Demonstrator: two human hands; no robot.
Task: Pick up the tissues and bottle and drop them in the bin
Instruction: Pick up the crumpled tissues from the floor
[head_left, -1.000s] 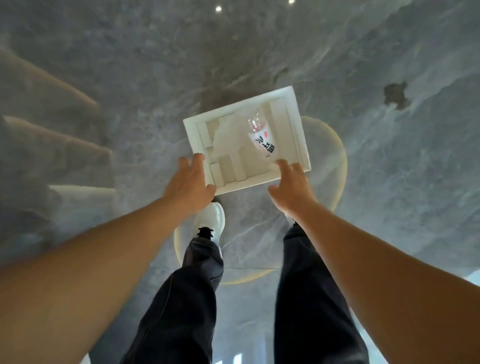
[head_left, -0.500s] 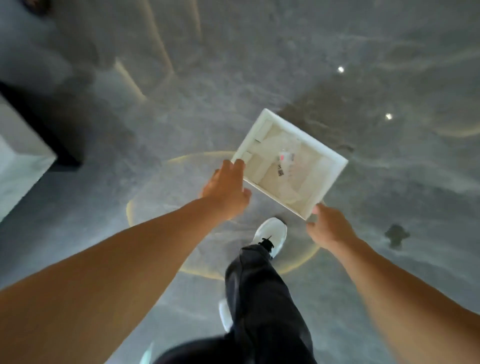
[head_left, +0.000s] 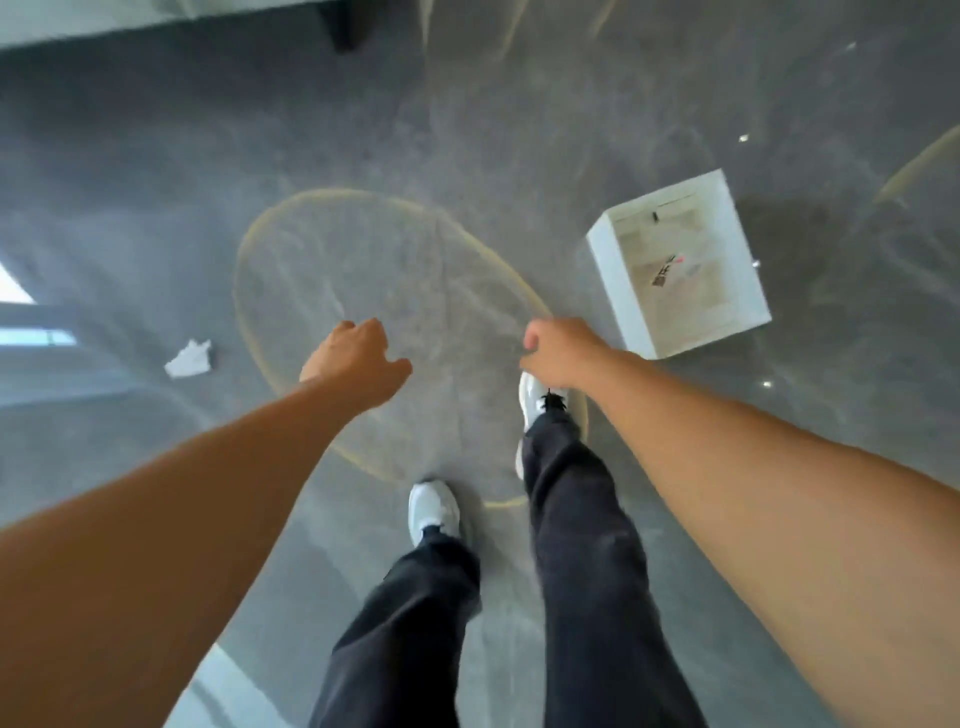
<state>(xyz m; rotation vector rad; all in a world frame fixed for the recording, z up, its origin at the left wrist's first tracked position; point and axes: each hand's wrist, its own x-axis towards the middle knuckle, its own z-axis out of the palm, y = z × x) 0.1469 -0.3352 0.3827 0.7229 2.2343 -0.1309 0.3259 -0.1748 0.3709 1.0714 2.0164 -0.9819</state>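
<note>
Hands released bin; one tissue left.

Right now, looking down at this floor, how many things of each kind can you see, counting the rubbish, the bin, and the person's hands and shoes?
Crumpled tissue on the floor: 1
White bin: 1
Bottle inside the bin: 1
Bare hands, both empty: 2, the left hand and the right hand
White shoes: 2, at and
Total: 7
</note>
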